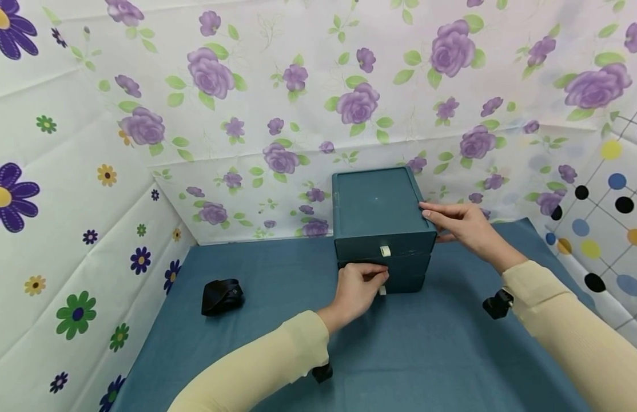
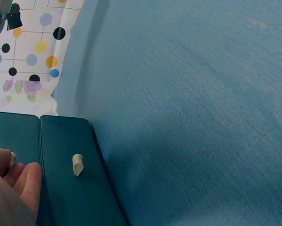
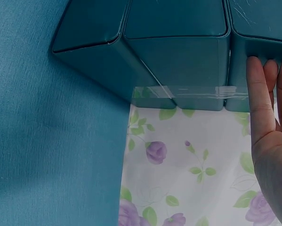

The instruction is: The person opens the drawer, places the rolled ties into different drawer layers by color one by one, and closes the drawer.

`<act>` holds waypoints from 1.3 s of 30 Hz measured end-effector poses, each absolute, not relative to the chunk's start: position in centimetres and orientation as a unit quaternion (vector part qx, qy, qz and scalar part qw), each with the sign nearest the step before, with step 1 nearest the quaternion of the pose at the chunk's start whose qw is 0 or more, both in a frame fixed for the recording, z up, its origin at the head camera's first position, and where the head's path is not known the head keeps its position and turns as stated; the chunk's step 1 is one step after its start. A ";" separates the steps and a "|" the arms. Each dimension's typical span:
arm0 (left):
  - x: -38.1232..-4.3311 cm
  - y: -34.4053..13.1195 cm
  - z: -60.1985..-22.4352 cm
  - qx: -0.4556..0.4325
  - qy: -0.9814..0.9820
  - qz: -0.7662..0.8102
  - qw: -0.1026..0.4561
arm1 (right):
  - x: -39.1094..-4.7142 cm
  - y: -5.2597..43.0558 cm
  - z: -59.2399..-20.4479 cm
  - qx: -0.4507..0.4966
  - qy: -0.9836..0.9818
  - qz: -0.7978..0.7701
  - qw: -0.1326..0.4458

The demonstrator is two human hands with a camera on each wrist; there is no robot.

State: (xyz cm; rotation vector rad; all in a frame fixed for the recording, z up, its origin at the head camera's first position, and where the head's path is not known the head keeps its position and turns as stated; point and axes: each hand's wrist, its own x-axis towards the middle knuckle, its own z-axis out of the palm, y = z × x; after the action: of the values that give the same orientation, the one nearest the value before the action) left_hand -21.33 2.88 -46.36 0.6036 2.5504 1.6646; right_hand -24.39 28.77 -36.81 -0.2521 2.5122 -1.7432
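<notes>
A dark teal drawer box [image 1: 380, 203] with three stacked drawers stands near the back wall. The top drawer carries a cream pull tab [image 1: 385, 250], and the bottom drawer has a like tab [image 2: 77, 165]. With thumb and fingers, my left hand [image 1: 355, 290] pinches the middle drawer's pull tab [image 2: 12, 160], which the hand mostly hides in the head view. Against the box's upper right side rests my right hand [image 1: 465, 228]; its fingers [image 3: 261, 101] lie straight along the side in the right wrist view. All three drawers look closed.
A black, folded-looking object [image 1: 222, 297] lies on the blue cloth [image 1: 277, 263] to the left of the box. Flowered sheeting [image 1: 277, 114] hangs behind, and a dotted sheet [image 1: 601, 229] covers the right side.
</notes>
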 end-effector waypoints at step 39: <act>-19.5 1.1 -49.4 0.152 0.799 0.581 0.042 | -26.0 29.8 -39.0 -0.084 0.820 -0.565 0.030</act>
State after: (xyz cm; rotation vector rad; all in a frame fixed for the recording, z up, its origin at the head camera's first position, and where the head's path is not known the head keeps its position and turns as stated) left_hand -19.53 1.06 -49.38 0.4638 2.4447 1.7773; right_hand -26.01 29.79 -39.01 -0.2578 2.5288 -1.7405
